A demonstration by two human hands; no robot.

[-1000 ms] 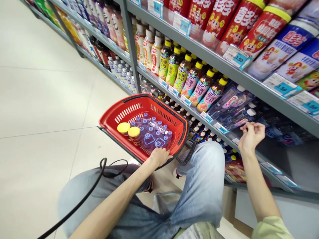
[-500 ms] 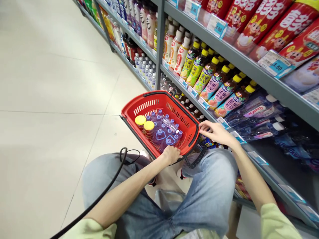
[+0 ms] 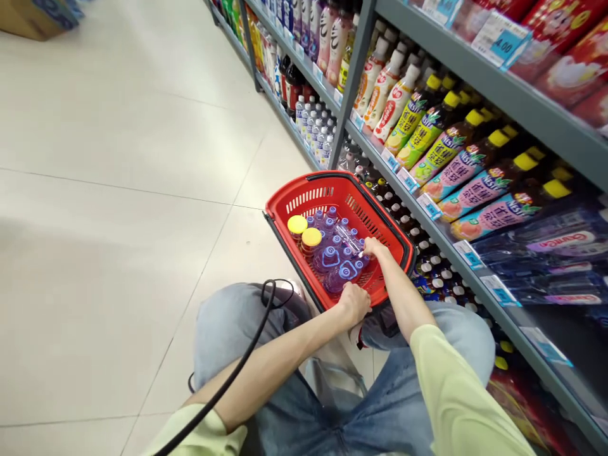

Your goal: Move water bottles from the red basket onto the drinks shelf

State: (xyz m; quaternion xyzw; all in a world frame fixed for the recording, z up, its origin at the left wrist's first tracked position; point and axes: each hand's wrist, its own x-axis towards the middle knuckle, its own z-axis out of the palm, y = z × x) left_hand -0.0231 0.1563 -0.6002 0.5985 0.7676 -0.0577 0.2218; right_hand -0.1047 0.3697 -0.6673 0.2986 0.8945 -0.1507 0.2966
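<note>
A red shopping basket [image 3: 304,182] with a black-trimmed rim stands in front of my knees. My left hand [image 3: 354,303] is closed over its near rim. Reaching inside, my right hand [image 3: 373,247] has its fingers closed at the white-capped end of a slim clear bottle [image 3: 348,239], which lies on top of the other bottles. Under and around it stand several purple-tinted water bottles [image 3: 336,278] with blue caps, bunched together. Two containers with yellow lids [image 3: 311,237] are at the basket's left side. My right fingertips are partly hidden.
A grey shelf rack [image 3: 363,57] runs along the right, with yellow-capped tea bottles [image 3: 468,174] and clear bottles lying on their sides [image 3: 560,244]. Pale floor tiles [image 3: 118,253] spread on the left. A black cord [image 3: 237,367] crosses my left arm. A carton [image 3: 38,19] sits at the far left.
My right hand has moved from the basket's right rim into the basket, onto the slim bottle. My left hand stays on the near rim. The view has shifted, so the basket appears further right.
</note>
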